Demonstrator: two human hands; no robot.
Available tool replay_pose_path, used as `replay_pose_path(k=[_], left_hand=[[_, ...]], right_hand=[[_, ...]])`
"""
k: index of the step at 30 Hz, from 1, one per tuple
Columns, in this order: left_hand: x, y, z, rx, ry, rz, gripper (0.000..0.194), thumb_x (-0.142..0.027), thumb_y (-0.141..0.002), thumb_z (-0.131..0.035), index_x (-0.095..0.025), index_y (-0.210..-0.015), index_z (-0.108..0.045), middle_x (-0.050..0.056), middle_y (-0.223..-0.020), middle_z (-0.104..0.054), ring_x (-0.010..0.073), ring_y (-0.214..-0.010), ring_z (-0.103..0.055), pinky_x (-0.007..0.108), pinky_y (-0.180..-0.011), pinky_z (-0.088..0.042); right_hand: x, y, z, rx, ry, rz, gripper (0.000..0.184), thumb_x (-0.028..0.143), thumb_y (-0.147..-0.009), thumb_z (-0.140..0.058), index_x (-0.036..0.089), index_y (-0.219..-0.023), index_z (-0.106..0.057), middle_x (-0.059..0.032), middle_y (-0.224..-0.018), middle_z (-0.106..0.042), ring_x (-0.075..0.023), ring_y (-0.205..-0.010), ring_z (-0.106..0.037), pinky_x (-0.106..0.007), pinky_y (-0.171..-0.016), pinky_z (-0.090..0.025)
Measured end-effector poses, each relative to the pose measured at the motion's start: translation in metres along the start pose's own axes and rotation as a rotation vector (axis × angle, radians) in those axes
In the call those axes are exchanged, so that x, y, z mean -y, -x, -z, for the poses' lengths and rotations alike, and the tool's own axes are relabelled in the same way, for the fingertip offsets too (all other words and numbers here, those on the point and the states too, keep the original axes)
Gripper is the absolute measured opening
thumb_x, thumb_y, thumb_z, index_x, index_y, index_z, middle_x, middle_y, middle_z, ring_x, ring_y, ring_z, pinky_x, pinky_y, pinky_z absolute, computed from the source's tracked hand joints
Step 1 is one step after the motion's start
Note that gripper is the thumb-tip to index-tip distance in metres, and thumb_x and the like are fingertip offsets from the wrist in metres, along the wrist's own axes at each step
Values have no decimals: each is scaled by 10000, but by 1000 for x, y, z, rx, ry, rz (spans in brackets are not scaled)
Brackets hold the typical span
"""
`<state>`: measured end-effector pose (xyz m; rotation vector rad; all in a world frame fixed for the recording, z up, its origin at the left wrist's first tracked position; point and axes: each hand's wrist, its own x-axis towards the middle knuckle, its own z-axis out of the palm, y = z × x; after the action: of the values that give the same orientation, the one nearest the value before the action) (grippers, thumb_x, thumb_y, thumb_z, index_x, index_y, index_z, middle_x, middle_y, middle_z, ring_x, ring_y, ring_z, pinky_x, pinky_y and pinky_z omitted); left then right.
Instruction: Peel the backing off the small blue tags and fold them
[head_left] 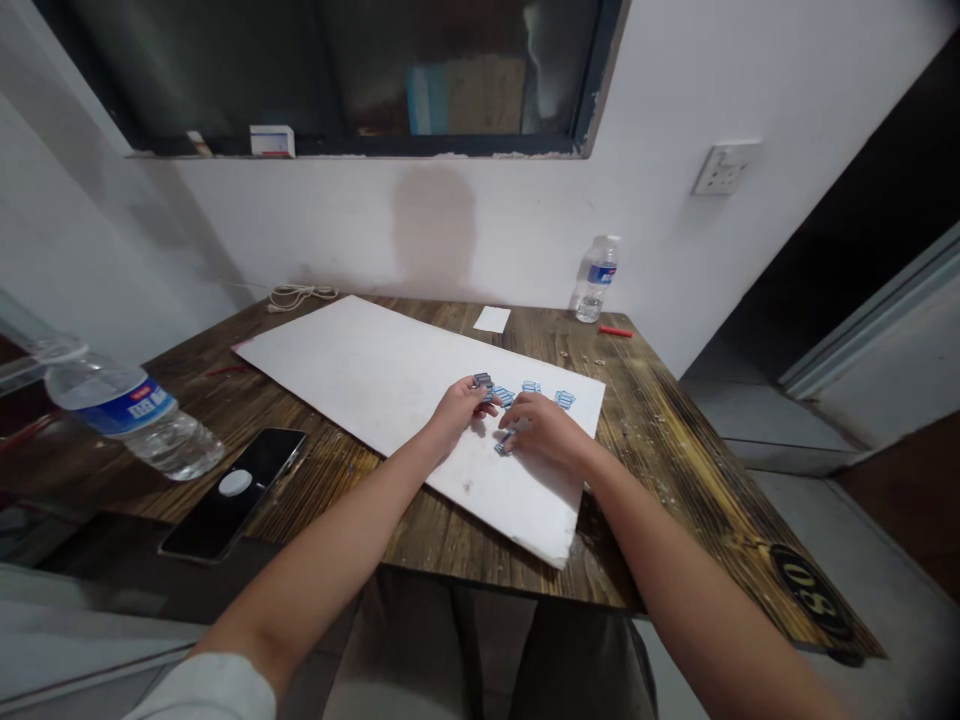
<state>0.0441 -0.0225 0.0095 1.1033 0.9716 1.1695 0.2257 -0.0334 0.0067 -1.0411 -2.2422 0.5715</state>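
Over the right part of a white board (337, 370), my left hand (456, 412) pinches a small dark grey striped piece (482, 380) between thumb and fingers. My right hand (547, 425) is curled just to its right, its fingertips closed on a small blue-grey piece (503, 444) low over the board. Small blue striped pieces lie beyond the hands: one piece (531, 387) behind my right fingers, another piece (565, 400) farther right. A further blue piece (502, 397) shows between my two hands, partly covered. The pieces are too small to tell their exact kind.
The board rests on a dark wooden table (660, 440). A phone (232, 500) with a white disc and a water bottle (135, 405) are at left. Near the wall are a second bottle (598, 280), a red stick (616, 331), white paper (492, 319) and a cable (300, 294).
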Motion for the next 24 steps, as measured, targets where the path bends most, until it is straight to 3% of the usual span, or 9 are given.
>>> replay_pose_path(k=[4, 9, 16, 24], left_hand=[[-1, 0, -1, -23, 55, 13, 142, -185, -812, -571, -125, -939, -593, 22, -664, -625, 70, -507, -522, 184, -503, -410], [-4, 0, -2, -63, 93, -20, 111, -167, -823, -552, -119, -916, -584, -1, -613, -573, 57, -493, -479, 164, -493, -380], [-2, 0, 0, -103, 66, 2, 116, -187, -808, -558, -130, -903, -594, 2, -628, -579, 62, -501, -488, 169, -504, -394], [2, -5, 3, -153, 39, 1, 132, -180, -785, -554, -128, -896, -601, -2, -611, -569, 63, -493, -495, 166, -481, -368]], right_hand=[[-4, 2, 3, 102, 63, 34, 315, 236, -616, -828, 259, -924, -767, -77, -930, -605, -240, -889, -554, -368, -786, -449], [-4, 1, 7, 189, 111, 45, 294, 237, -575, -854, 270, -858, -782, -91, -975, -617, -265, -923, -543, -394, -796, -454], [3, 2, 11, 180, 125, 93, 336, 222, -573, -851, 285, -890, -764, -74, -992, -632, -257, -926, -552, -402, -828, -453], [1, 0, 5, 253, 99, 132, 273, 213, -616, -825, 199, -867, -718, -50, -902, -641, -207, -889, -560, -316, -787, -435]])
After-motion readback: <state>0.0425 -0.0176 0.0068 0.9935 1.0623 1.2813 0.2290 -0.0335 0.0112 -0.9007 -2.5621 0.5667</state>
